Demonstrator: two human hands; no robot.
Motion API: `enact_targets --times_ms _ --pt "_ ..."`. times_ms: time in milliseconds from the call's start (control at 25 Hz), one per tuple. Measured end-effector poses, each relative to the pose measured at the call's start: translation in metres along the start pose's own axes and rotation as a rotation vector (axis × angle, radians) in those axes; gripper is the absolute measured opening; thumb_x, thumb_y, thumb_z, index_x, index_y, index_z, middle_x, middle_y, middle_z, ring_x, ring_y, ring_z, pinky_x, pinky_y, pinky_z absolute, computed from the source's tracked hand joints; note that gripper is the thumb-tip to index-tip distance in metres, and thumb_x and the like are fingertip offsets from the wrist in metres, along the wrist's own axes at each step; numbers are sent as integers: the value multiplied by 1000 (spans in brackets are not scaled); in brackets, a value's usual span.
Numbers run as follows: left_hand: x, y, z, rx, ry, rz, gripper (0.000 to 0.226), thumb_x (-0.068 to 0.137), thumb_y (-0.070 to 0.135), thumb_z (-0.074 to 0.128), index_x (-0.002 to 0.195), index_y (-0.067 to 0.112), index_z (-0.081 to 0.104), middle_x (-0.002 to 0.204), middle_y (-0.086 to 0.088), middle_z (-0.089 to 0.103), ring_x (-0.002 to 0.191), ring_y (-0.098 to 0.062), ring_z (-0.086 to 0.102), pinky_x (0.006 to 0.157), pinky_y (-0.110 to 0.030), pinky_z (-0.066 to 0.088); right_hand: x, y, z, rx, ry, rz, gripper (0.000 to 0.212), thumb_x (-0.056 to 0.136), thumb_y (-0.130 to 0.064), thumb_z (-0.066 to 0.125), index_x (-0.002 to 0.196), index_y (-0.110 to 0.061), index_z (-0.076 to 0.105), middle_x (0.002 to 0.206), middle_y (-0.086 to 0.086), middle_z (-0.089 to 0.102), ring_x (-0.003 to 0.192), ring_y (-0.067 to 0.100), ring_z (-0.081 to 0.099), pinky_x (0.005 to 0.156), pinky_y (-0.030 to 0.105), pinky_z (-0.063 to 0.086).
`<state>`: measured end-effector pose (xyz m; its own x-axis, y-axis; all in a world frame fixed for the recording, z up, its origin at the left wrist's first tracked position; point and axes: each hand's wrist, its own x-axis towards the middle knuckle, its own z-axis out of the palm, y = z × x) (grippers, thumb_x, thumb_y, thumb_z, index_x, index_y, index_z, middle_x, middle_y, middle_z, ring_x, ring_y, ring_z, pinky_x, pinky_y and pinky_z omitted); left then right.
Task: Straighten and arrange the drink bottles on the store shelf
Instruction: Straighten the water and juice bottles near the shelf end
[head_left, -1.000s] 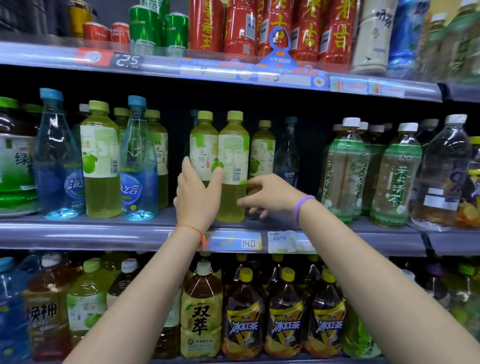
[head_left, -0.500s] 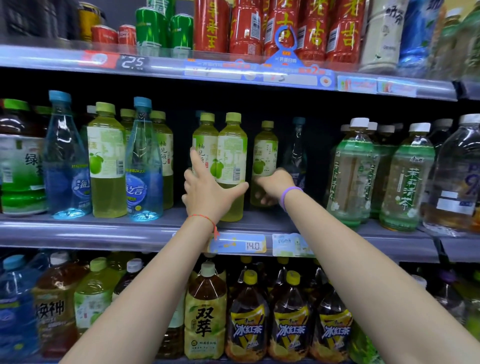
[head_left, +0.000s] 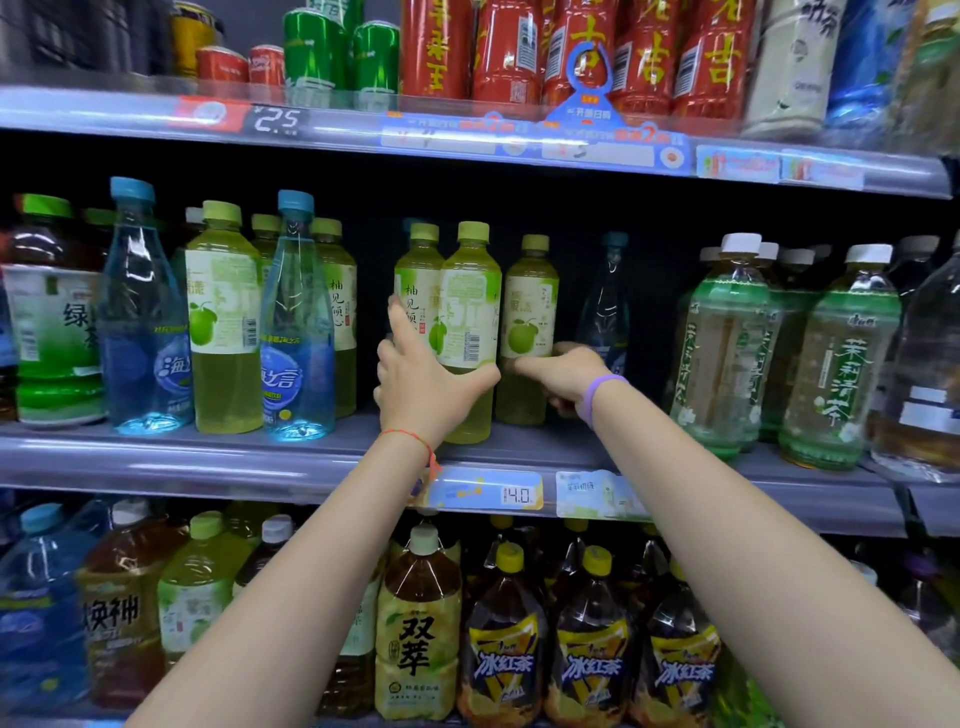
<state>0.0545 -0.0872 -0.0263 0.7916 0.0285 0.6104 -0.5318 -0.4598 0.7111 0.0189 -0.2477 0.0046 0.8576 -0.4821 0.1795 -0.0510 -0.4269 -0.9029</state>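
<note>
- The left hand (head_left: 423, 384) hides the lower front of the yellow-green plastic tea bottle (head_left: 470, 332).
- The right hand's fingertips vanish behind the smaller pomelo-label bottle (head_left: 529, 322).

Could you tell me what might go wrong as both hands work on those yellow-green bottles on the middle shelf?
The left hand wraps the front yellow-green bottle, which stands close to the shelf edge; a hard pull could tip it off. The right hand reaches around the rear bottle and could knock the dark bottle beside it.

Middle shelf (head_left: 208, 457): seven yellow-green bottles (head_left: 470, 332), three blue-capped ones (head_left: 296, 322).
</note>
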Motion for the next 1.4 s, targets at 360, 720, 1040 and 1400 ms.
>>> enact_targets --times_ms 360,720,1040,1400 --pt "-6 8 6 -44 74 38 125 63 75 69 154 22 2 152 -12 25 138 -34 30 106 -56 32 -15 -6 -28 -337 302 -128 60 89 -8 58 143 -7 32 144 22 32 90 35 62 78 41 56" --pt "-4 3 9 16 68 31 126 63 71 74 154 22 1 150 -12 28 136 -34 33 103 -55 36 32 10 -30 -257 430 80 85 88 -31 71 148 -2 19 141 19 49 125 38 54 97 44 48" --pt "-6 3 10 7 76 30 125 64 69 75 154 22 3 150 -11 28 136 -34 34 103 -55 34 0 10 -30 -278 366 -112 64 78 -40 78 120 -4 47 110 11 61 91 31 62 74 37 53" --pt "-5 7 7 -59 70 -25 123 64 65 77 154 21 6 151 -11 26 136 -35 32 106 -56 30 -60 -7 -27 -710 713 -511 92 81 -21 67 156 -12 14 133 16 41 61 27 48 48 31 35"
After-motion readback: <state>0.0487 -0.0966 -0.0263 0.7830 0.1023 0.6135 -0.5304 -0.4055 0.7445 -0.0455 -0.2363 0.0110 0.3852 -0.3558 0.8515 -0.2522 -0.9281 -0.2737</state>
